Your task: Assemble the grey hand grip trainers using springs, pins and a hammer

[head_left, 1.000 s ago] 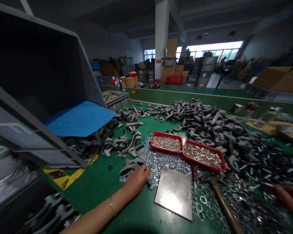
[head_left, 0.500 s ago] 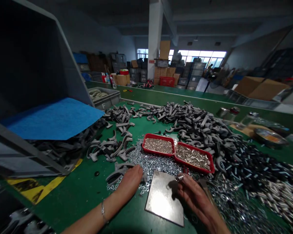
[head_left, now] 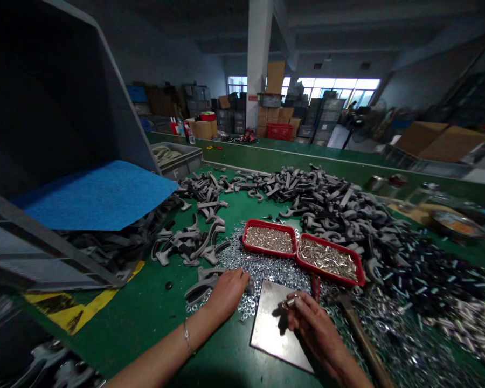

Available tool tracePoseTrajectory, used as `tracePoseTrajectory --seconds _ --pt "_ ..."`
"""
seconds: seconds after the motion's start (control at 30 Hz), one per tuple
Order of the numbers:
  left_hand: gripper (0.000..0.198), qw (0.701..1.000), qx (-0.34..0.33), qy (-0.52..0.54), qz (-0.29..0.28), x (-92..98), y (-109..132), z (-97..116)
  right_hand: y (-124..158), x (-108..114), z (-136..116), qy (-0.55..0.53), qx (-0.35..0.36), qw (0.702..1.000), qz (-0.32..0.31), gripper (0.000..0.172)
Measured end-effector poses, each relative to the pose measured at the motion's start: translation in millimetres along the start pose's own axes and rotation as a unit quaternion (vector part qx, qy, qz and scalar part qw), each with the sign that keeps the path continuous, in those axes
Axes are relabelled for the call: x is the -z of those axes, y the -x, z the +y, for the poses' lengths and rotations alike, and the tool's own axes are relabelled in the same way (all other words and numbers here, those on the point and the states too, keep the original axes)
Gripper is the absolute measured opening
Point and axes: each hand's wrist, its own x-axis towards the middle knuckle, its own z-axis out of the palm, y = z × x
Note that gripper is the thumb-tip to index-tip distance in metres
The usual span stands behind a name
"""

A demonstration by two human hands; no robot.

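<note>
My left hand (head_left: 228,292) is closed over a grey curved handle-like part (head_left: 200,286), whose far end peeks out past my fingertips. It rests among loose nuts (head_left: 247,308) on the green table. Between the thumb and fingers of my right hand (head_left: 313,322) is a small metal coil spring (head_left: 292,302), held above the flat steel plate (head_left: 272,328). The plate lies between my two hands, and the right hand hides its right side. Just beyond stand two red trays, one with tiny metal pieces (head_left: 269,240), the other with metal pins (head_left: 327,260).
Grey parts lie heaped (head_left: 327,199) across the back. A hammer (head_left: 361,334) lies right of my right hand, among washers and black pieces (head_left: 412,272). At left a large grey crate (head_left: 117,97) stands tilted, with a blue sheet (head_left: 101,196) at its opening.
My right hand has moved left with the spring, further over the steel plate, uncovering the hammer. My left hand stays on the grey part. The whole view has shifted slightly.
</note>
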Motion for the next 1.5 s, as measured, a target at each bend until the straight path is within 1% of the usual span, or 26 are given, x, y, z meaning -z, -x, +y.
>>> tracePoseTrajectory --seconds 0.07,0.1,0.13,0.17,0.2,0.23,0.3,0.33,0.4,0.47,0.53,0.63,0.73,0.8,0.9,0.97,1.03,1.1,1.17,1.2,1.23,1.3,1.37,1.43,1.47,1.5 --pt "0.025 1.000 0.013 0.015 0.015 4.5 -1 -3 1 -3 5 -0.013 0.008 1.000 0.005 0.025" --pt "0.026 0.998 0.034 0.042 0.035 6.1 1 -3 3 -4 7 -0.022 0.007 1.000 0.012 0.024" --pt "0.027 0.992 0.060 0.093 0.057 6.7 3 -2 5 -5 9 -0.031 0.001 0.999 0.019 0.024" --pt "0.029 0.978 0.088 0.170 0.077 6.2 7 1 6 -5 11 -0.040 -0.007 0.999 0.024 0.022" --pt "0.030 0.954 0.114 0.265 0.085 4.7 13 6 8 -6 12 -0.046 -0.016 0.998 0.027 0.022" --pt "0.030 0.918 0.136 0.365 0.079 2.3 19 12 10 -6 12 -0.046 -0.026 0.998 0.024 0.022" --pt "0.029 0.838 0.157 0.521 0.037 -4.6 33 29 13 -8 11 -0.033 -0.040 0.999 -0.002 0.025" --pt "0.029 0.803 0.163 0.573 0.018 -8.2 39 38 14 -8 10 -0.022 -0.045 0.999 -0.020 0.026" --pt "0.029 0.746 0.176 0.642 0.003 -13.9 50 55 17 -10 7 0.010 -0.051 0.997 -0.057 0.029" --pt "0.030 0.706 0.182 0.684 0.005 -15.3 57 68 20 -13 5 0.045 -0.057 0.994 -0.080 0.026" --pt "0.031 0.690 0.188 0.699 0.001 -12.3 62 78 24 -16 5 0.075 -0.072 0.990 -0.092 0.028" --pt "0.029 0.691 0.187 0.698 -0.013 -3.9 65 88 29 -17 9 0.071 -0.093 0.989 -0.086 0.033" --pt "0.027 0.691 0.187 0.697 -0.024 1.7 68 95 32 -16 15 0.035 -0.101 0.992 -0.067 0.033" --pt "0.027 0.697 0.185 0.692 -0.031 2.0 69 97 35 -13 18 0.017 -0.107 0.993 -0.057 0.033" --pt "0.025 0.727 0.165 0.665 -0.043 -1.4 71 98 40 -9 21 -0.018 -0.137 0.989 -0.047 0.032" --pt "0.022 0.744 0.139 0.652 -0.043 -4.5 72 97 42 -5 22 -0.071 -0.172 0.982 -0.041 0.028" --pt "0.017 0.755 0.112 0.645 -0.039 -6.6 73 96 42 -2 23 -0.143 -0.220 0.964 -0.037 0.026" --pt "0.011 0.776 0.091 0.623 -0.024 -6.9 74 94 42 1 24 -0.199 -0.265 0.943 -0.039 0.026" --pt "0.009 0.802 0.069 0.593 -0.007 -5.3 75 92 43 3 22 -0.225 -0.294 0.928 -0.042 0.028" --pt "0.008 0.809 0.055 0.585 -0.002 -4.2 75 90 44 3 21 -0.229 -0.298 0.926 -0.043 0.029" --pt "0.008 0.810 0.040 0.586 -0.002 -3.1 75 89 45 4 20 -0.229 -0.294 0.927 -0.049 0.029" --pt "0.008 0.797 0.016 0.603 -0.012 -2.0 76 86 50 4 17 -0.213 -0.269 0.937 -0.072 0.027" --pt "0.008 0.789 0.002 0.614 -0.023 -2.8 77 84 54 4 16 -0.154 -0.209 0.961 -0.097 0.024" --pt "0.007 0.792 0.017 0.609 -0.036 -4.7 78 83 57 4 13 -0.041 -0.125 0.987 -0.092 0.022" --pt "0.011 0.796 0.034 0.603 -0.041 -5.5 78 83 58 5 12 0.027 -0.080 0.994 -0.075 0.022" --pt "0.020 0.797 0.058 0.600 -0.046 -5.9 78 83 58 6 9 0.095 -0.037 0.993 -0.053 0.022"
